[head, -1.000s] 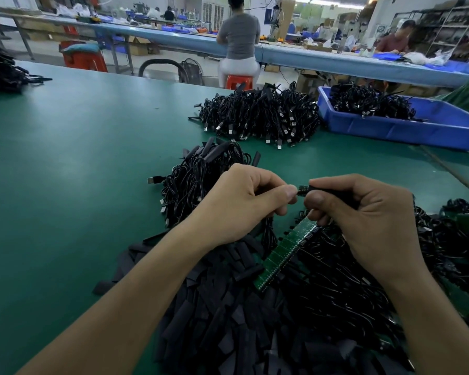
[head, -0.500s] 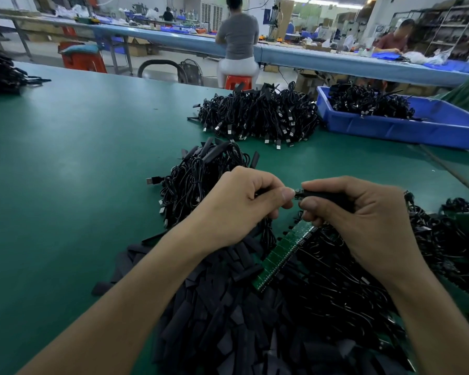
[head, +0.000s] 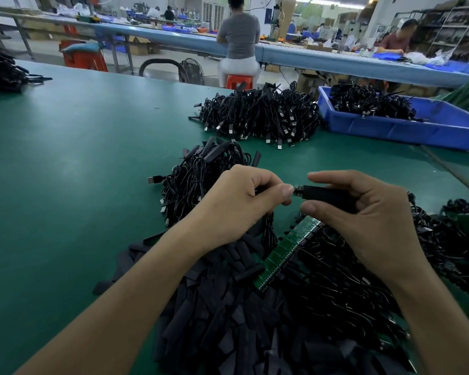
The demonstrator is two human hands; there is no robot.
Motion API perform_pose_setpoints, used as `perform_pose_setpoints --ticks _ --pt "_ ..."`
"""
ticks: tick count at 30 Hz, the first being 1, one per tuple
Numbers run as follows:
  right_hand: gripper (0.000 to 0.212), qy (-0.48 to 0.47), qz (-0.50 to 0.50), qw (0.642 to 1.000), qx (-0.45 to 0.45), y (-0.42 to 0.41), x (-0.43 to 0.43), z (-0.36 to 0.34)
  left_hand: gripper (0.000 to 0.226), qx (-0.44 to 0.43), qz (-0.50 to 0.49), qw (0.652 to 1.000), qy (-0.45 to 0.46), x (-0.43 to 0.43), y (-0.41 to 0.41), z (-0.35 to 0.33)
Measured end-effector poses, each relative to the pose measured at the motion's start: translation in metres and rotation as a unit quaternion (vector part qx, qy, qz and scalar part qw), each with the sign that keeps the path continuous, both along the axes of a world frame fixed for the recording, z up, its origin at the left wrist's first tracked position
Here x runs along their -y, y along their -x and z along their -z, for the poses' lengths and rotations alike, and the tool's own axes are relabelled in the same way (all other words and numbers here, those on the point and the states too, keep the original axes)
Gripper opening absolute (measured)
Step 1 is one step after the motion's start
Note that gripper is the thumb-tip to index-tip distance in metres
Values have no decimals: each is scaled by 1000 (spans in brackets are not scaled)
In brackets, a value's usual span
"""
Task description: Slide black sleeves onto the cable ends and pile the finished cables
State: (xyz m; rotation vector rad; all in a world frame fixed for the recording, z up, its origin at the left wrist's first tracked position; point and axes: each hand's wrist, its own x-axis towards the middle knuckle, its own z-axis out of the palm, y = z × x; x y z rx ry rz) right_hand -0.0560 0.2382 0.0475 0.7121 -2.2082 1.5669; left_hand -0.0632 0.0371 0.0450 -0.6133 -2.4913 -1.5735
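My right hand (head: 363, 212) holds a black sleeve (head: 322, 194) between thumb and fingers, level above the table. A short bit of the cable end (head: 297, 190) pokes out of the sleeve's left mouth. My left hand (head: 236, 207) pinches that cable end with curled fingers; the cable's black cord hangs below it. Loose black sleeves (head: 228, 307) lie heaped under my forearms. A pile of sleeved cables (head: 201, 177) sits just beyond my left hand. Cables still joined to a green circuit strip (head: 287, 250) are heaped under my right hand.
A bigger heap of black USB cables (head: 257, 115) lies further back on the green table (head: 65, 171). A blue bin (head: 390, 125) with more cables stands at the back right. Another black heap (head: 0, 69) is at the far left. People work at a long bench behind.
The sleeve has slid further left along the cable end, and less of the end shows between my hands. Both hands stay close together above the heaps.
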Motion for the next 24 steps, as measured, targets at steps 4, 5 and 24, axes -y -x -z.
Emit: perform_pose_setpoints --ticks 4,5,24 --pt "25 23 -2 1000 8 2 0 3 24 8 7 1000 -14 0 0 1" --pt "23 26 -1 1000 10 2 1 3 24 10 6 1000 -18 0 0 2" --pt "21 48 8 999 -6 4 7 8 20 0 18 1000 -7 -2 1 6"
